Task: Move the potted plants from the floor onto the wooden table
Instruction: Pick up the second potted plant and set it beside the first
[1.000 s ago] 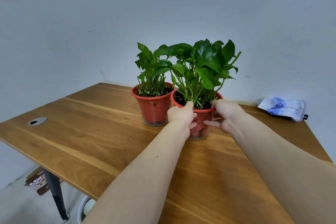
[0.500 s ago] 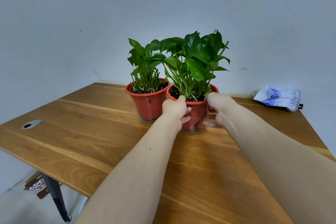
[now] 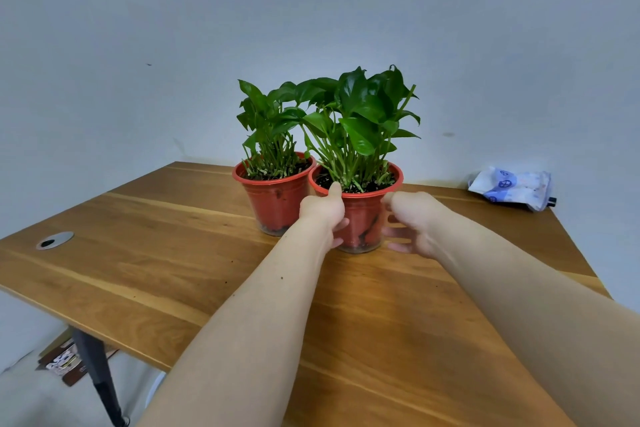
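Note:
Two green leafy plants in red plastic pots stand upright and side by side on the wooden table, near its far edge. The right potted plant is the nearer one. My left hand grips its left side, thumb up on the rim. My right hand is blurred, fingers spread, just off the pot's right side. The left potted plant touches the right one at the rim and no hand is on it.
A white and blue soft packet lies at the table's far right by the grey wall. A round metal cable hole sits at the left. Below the left edge are a black table leg and a box on the floor.
The right pot has settled on the table beside the left one. My right hand has come off its side and spread its fingers. My left hand keeps its hold.

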{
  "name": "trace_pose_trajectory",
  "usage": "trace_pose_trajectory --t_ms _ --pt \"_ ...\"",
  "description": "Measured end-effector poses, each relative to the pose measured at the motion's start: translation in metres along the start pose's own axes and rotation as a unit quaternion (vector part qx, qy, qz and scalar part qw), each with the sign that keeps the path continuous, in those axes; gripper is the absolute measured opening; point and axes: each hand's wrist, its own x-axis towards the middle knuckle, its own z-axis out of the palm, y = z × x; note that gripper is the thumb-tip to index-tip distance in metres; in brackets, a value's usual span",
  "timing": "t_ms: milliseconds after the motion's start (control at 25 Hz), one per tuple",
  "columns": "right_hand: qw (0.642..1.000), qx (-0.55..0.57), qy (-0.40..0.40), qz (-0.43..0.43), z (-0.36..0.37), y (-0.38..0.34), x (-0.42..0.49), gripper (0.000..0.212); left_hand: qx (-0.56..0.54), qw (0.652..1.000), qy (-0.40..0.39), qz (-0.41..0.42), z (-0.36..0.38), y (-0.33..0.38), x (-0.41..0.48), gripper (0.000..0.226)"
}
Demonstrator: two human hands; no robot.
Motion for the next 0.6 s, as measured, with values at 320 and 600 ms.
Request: trace_pose_trajectory --t_ms 320,600 --pt "0.999 -0.037 0.01 -0.018 -0.033 0.008 -0.02 0.023 -0.037 0.998 0.008 -0.042 -0.005 -0.025 -0.008 0.051" --pt "0.999 -0.022 0.037 -0.017 -0.076 0.016 -0.043 0.027 0.041 0.996 -0.077 -0.017 0.029 -0.036 -0.044 0.028"
